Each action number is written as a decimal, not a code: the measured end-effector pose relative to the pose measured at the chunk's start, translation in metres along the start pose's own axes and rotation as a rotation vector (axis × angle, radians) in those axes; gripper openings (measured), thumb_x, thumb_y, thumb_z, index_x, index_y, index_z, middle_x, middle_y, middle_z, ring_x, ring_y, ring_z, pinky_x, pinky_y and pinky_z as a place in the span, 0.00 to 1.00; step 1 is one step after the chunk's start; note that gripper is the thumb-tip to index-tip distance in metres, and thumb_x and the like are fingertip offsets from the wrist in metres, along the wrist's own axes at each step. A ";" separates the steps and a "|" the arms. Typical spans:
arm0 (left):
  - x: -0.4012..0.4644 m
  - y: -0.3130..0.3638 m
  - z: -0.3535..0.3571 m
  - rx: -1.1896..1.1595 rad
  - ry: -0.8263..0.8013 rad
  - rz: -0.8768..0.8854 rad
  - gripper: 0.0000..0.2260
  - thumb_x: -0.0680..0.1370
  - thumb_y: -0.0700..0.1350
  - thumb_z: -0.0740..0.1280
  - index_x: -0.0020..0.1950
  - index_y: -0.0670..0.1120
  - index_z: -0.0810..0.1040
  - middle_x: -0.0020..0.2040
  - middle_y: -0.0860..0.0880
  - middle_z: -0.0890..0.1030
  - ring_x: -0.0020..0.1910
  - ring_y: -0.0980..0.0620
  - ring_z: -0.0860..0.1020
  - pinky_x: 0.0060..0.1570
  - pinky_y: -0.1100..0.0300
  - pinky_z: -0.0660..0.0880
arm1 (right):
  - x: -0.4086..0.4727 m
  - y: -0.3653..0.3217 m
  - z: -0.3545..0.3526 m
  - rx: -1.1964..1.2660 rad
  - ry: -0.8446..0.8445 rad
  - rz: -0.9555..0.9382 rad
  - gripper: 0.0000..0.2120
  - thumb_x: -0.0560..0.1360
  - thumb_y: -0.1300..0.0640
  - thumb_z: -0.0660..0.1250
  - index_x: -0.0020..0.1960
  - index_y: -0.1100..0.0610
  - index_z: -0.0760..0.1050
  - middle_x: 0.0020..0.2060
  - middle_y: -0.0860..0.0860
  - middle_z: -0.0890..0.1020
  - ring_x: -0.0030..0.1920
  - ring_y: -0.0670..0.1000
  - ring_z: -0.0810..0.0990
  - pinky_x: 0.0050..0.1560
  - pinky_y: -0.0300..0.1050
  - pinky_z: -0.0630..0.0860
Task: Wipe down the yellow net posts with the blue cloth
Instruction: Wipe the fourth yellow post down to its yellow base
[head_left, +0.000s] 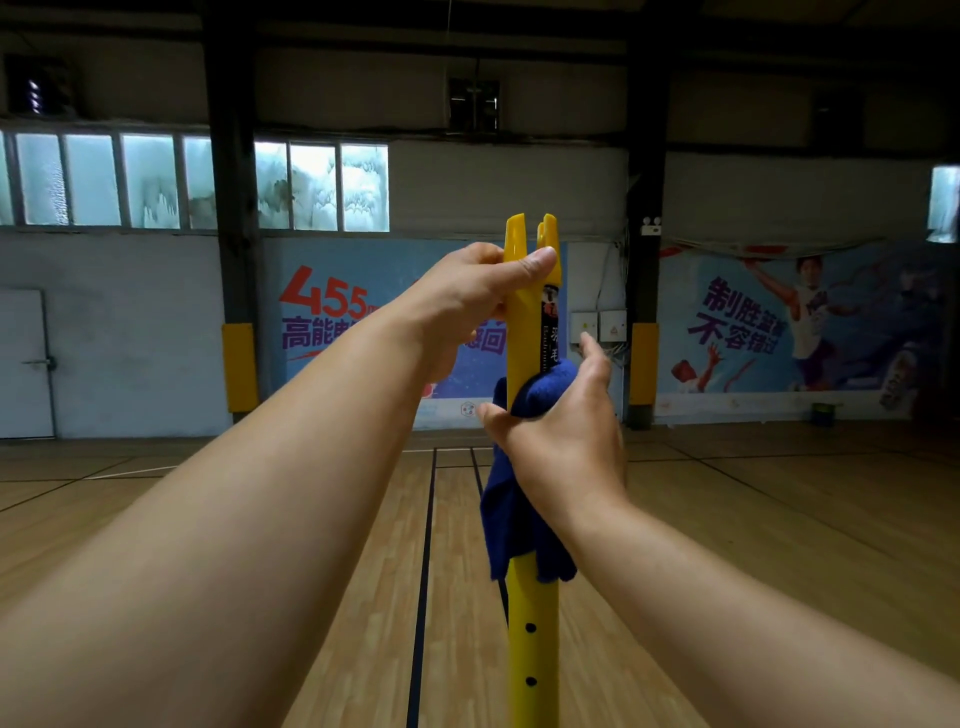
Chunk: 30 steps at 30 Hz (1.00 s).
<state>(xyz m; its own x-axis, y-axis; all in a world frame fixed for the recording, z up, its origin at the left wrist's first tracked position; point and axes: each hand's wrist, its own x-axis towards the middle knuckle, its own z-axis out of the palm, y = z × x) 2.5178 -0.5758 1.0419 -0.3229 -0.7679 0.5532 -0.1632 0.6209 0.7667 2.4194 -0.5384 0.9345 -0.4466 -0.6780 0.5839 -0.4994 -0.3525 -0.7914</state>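
1. The step in hand looks to be the wipe of the upper stretch of the yellow net post (521, 332). The post stands in the middle of the view, rising off the wooden floor (779, 519) from 6 o'clock toward 12 o'clock.

2. The left hand (467, 301) is closed around the post just under its forked cap, thumb laid across the front, steadying it.

3. The right hand (566, 431) sits lower on the post, at about 5 o'clock from the left one. It presses the blue cloth (511, 509) against the shaft; thumb and palm pin the cloth while the fingers are spread loosely, one pointing up toward 12 o'clock. The cloth wraps partly round the post and its loose end hangs down toward 6 o'clock.

4. Next move, as I judge it: close the right fingers round the cloth and slide it along the shaft, up to the cap or down past the two black holes (530, 654), with the left hand holding the post from rocking.

5. The post's long axis is vertical, nearly upright; its forked top points to 12 o'clock and the black label strip (549, 332) runs lengthwise along it.
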 end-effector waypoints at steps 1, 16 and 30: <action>0.000 0.000 -0.001 0.002 -0.003 0.001 0.19 0.77 0.60 0.69 0.58 0.47 0.79 0.51 0.51 0.84 0.50 0.54 0.80 0.43 0.56 0.67 | 0.003 -0.003 0.000 0.001 0.004 0.005 0.55 0.68 0.46 0.81 0.80 0.42 0.46 0.67 0.47 0.75 0.66 0.54 0.76 0.62 0.56 0.77; -0.003 0.000 0.002 -0.040 0.006 0.004 0.18 0.78 0.60 0.69 0.58 0.47 0.78 0.56 0.47 0.83 0.54 0.51 0.79 0.41 0.59 0.68 | 0.038 -0.027 0.001 -0.027 0.088 -0.012 0.56 0.68 0.46 0.81 0.82 0.47 0.46 0.56 0.45 0.75 0.64 0.56 0.78 0.55 0.53 0.73; -0.021 -0.021 0.042 -0.273 0.068 0.026 0.19 0.83 0.56 0.61 0.66 0.43 0.71 0.52 0.44 0.81 0.46 0.48 0.81 0.45 0.55 0.78 | -0.032 0.035 0.007 -0.171 0.056 -0.049 0.53 0.71 0.44 0.78 0.82 0.46 0.45 0.75 0.47 0.69 0.74 0.51 0.70 0.70 0.56 0.72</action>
<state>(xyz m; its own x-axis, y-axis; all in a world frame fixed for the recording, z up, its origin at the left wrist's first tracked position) 2.4892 -0.5662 1.0000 -0.2592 -0.7665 0.5876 0.1042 0.5827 0.8060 2.4210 -0.5341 0.8868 -0.4566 -0.6239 0.6343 -0.6386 -0.2665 -0.7219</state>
